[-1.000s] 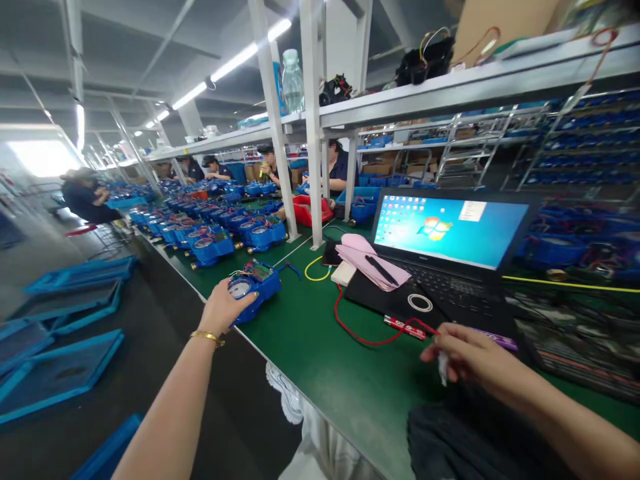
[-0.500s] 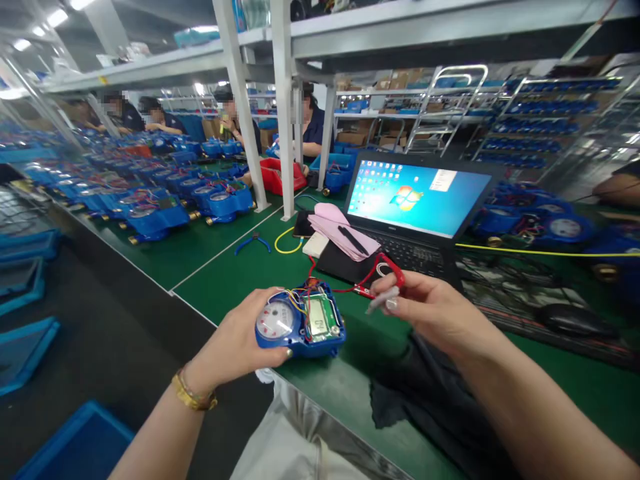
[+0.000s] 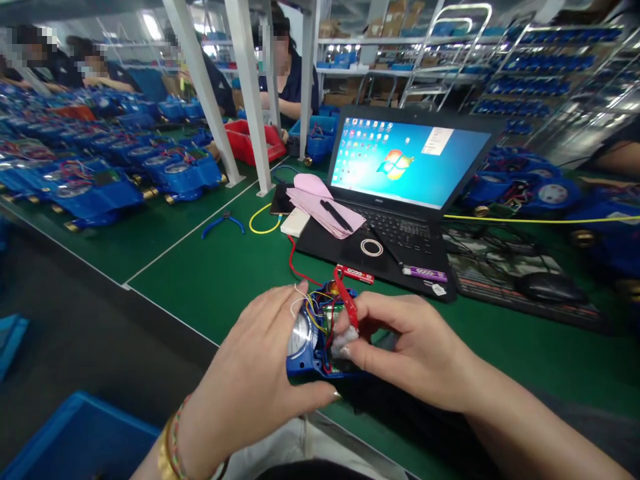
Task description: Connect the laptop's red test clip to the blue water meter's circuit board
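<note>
A blue water meter (image 3: 301,366) with a round dial and an open electronics compartment rests at the near edge of the green bench. My left hand (image 3: 253,363) is wrapped around its left side, fingers behind and thumb in front, covering part of the dial. My right hand (image 3: 417,347) pinches the grey-white end piece (image 3: 343,343) of a red cable (image 3: 346,300) over the circuit board. That piece and my fingers hide the display. Thin yellow, red and white wires come out of the meter beside my left fingertips.
Behind the meter stands an open laptop (image 3: 400,167), with pink paper (image 3: 325,210) and markers on it. Blue pliers (image 3: 223,225) lie to the left, a mouse (image 3: 549,288) to the right. White posts (image 3: 250,93) rise from the bench. Many blue meters and several co-workers are beyond.
My right hand has brought the red cable's end leftward and down onto the meter's electronics. My left hand has shifted further over the dial. The view has moved closer and tilted down.
</note>
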`<state>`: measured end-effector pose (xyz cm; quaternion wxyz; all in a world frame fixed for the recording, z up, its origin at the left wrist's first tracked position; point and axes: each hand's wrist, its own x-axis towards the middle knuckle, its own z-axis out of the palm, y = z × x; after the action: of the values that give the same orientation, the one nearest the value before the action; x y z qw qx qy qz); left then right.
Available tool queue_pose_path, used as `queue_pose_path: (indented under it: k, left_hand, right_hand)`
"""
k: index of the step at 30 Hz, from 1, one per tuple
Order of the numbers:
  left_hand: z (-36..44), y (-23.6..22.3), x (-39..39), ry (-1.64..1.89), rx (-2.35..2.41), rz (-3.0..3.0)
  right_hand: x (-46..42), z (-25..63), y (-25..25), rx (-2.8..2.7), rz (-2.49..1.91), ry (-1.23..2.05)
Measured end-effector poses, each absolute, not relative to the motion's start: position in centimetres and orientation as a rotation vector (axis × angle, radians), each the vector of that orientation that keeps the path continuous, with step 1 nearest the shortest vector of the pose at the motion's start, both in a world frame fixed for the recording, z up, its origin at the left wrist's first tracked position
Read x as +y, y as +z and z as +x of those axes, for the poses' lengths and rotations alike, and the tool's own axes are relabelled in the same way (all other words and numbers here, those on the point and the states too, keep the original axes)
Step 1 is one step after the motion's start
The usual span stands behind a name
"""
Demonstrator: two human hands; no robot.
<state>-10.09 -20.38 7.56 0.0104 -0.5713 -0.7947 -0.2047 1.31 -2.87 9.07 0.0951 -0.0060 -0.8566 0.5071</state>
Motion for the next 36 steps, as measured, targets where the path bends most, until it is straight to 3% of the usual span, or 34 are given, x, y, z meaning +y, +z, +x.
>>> queue_pose_path:
  k: [36]
  left_hand:
    - [-9.8,6.4,-19.6,-0.767,-2.397,-1.66]
  right_hand:
    - [-3.1,2.0,8.9,-2.664,0.241,1.023]
